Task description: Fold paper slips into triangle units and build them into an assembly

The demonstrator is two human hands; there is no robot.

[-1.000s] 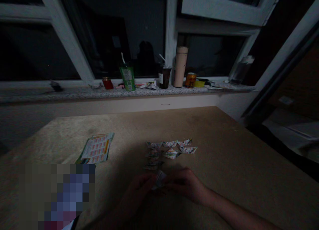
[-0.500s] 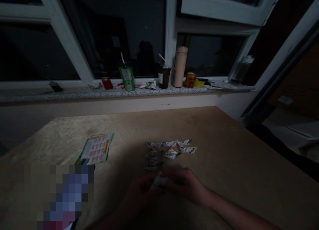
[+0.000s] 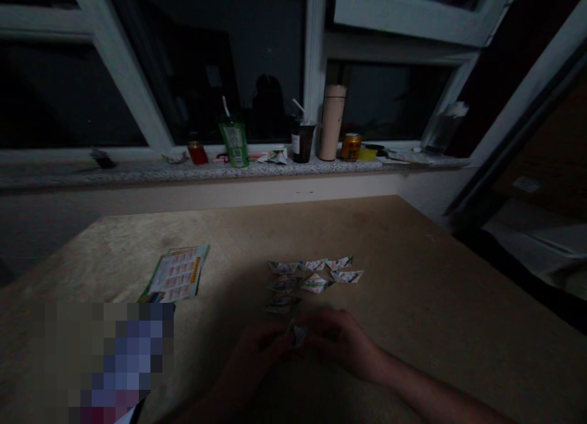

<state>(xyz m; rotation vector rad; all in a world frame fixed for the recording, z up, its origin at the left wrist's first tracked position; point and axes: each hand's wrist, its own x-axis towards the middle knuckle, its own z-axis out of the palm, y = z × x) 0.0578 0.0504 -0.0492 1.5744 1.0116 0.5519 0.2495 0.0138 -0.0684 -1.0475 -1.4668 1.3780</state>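
Observation:
Between my two hands is a small folded piece of printed paper (image 3: 298,334), dim in the shadow. My left hand (image 3: 257,350) pinches its left side, and my right hand (image 3: 342,338) grips its right side with bent fingers. Just beyond my hands, several folded paper boats lie in uneven rows on the table. The nearest paper boat (image 3: 281,304) is close to my fingers; another paper boat (image 3: 316,282) sits in the middle row, and one paper boat (image 3: 347,277) is at the right end.
On the wooden table (image 3: 413,277), a stack of printed leaflets (image 3: 178,274) lies at the left, with a blurred-out patch (image 3: 123,357) below it. The windowsill (image 3: 156,173) holds a green cup (image 3: 234,142), a dark drink cup (image 3: 302,142), a beige flask (image 3: 332,124) and a gold can (image 3: 351,147).
The folded paper has turned and become more compact between my fingers. My left fingers have shifted slightly to the right. The paper boats on the table have stayed put.

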